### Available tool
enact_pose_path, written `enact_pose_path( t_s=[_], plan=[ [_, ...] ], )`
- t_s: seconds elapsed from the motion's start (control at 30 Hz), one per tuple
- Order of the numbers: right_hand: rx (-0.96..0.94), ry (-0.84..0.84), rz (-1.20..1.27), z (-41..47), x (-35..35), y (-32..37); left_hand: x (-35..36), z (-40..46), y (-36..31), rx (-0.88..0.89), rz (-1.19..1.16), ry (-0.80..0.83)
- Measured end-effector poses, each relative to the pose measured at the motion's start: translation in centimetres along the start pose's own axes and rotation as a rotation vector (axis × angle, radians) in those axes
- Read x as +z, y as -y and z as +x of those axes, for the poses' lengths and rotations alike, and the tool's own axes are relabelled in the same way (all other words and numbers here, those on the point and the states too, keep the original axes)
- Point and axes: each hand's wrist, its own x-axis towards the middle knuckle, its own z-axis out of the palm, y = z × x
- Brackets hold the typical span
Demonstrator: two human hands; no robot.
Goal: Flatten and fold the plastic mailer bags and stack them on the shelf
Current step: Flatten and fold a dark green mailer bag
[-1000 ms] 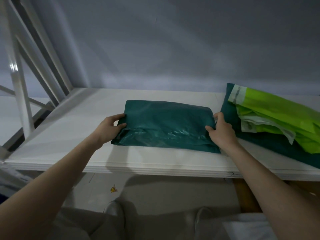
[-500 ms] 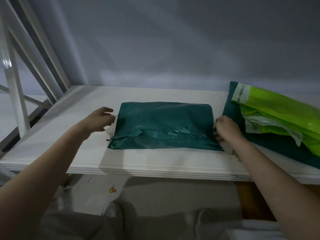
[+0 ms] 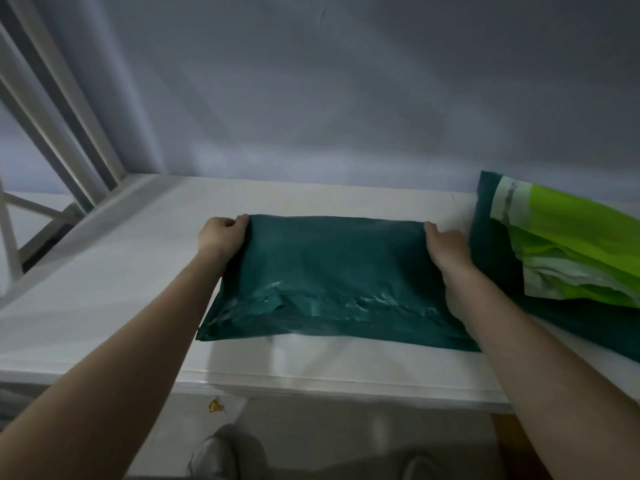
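A folded dark green mailer bag (image 3: 332,275) lies flat on the white shelf (image 3: 104,289), its crinkled near edge toward me. My left hand (image 3: 221,237) grips the bag's far left corner with curled fingers. My right hand (image 3: 445,249) holds the far right corner, fingers wrapped over the edge. To the right sits a pile of mailers: a lime green bag (image 3: 581,244) with white lining lies on top of another dark green bag (image 3: 488,237).
A grey wall rises behind the shelf. White shelf posts and cross braces (image 3: 59,133) stand at the left. Below the shelf edge I see the floor, a small yellow scrap (image 3: 215,406) and my shoes (image 3: 214,455).
Both hands moved from the bag's near sides up to its far corners and took hold. The left hand, open and off the bag half a second ago, now grips it.
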Motion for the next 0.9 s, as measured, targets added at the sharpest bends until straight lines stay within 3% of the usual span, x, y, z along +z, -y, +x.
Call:
enact_pose_path(
  t_s=[0.17,0.27,0.6,0.73,0.9],
  plan=[
    [-0.19,-0.17,-0.069,0.9,0.1,-0.8,1.0,0.0,-0.2,0.164,-0.007,-0.152],
    [-0.252,-0.18,-0.072,0.8,0.3,-1.1,1.7,0.1,0.3,0.215,-0.002,-0.165],
    [-0.218,-0.149,-0.123,0.3,-1.5,-0.2,-0.4,-0.8,-0.2,0.18,-0.007,-0.125],
    [-0.501,-0.176,-0.203,-3.0,-2.3,1.6,-1.8,-3.4,-1.9,0.46,0.057,-0.112],
    [-0.901,-0.067,-0.251,-11.2,-0.3,3.8,-3.9,-8.1,-1.1,0.817,0.333,0.081]
  ],
)
